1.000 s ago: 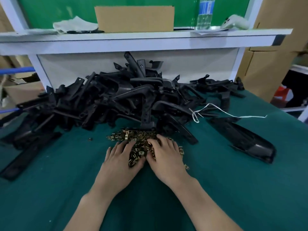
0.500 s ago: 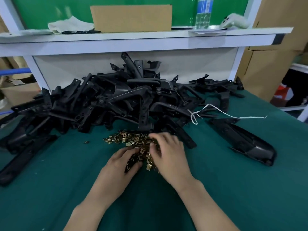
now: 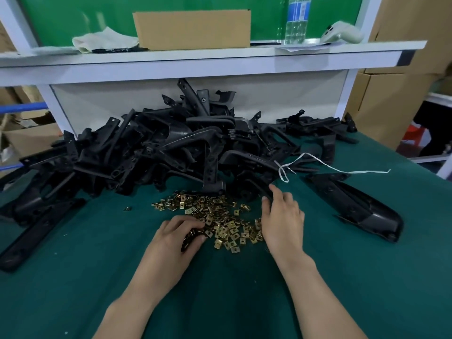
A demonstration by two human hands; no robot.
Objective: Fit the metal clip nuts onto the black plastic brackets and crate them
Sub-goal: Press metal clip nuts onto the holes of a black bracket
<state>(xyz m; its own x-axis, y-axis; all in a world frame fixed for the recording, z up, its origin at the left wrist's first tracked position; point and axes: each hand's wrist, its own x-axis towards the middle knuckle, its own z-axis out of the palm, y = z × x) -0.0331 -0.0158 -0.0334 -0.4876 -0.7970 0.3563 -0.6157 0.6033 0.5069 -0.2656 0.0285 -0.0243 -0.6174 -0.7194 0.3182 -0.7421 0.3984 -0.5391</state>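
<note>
Our right hand (image 3: 283, 216) has left the clip nuts (image 3: 220, 216) heaped on the worktop (image 3: 342, 277) and reaches, fingers loose and empty, for the nearest of the brackets (image 3: 171, 148) piled just beyond, while our left hand (image 3: 171, 238) curls its fingers round some nuts, so we judge fitting is about to start.

R hand (image 3: 282, 217): clip nuts (image 3: 223, 222) → bracket (image 3: 252, 185) | L hand (image 3: 177, 237): fingers curled

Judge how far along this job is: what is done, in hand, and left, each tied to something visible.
Done: nothing visible; no bracket shows a fitted nut, and no crate is in view. In hand: the left hand curls over loose nuts; the right hand touches a bracket at the edge of the pile. Left: that whole pile, to fit and crate.
</note>
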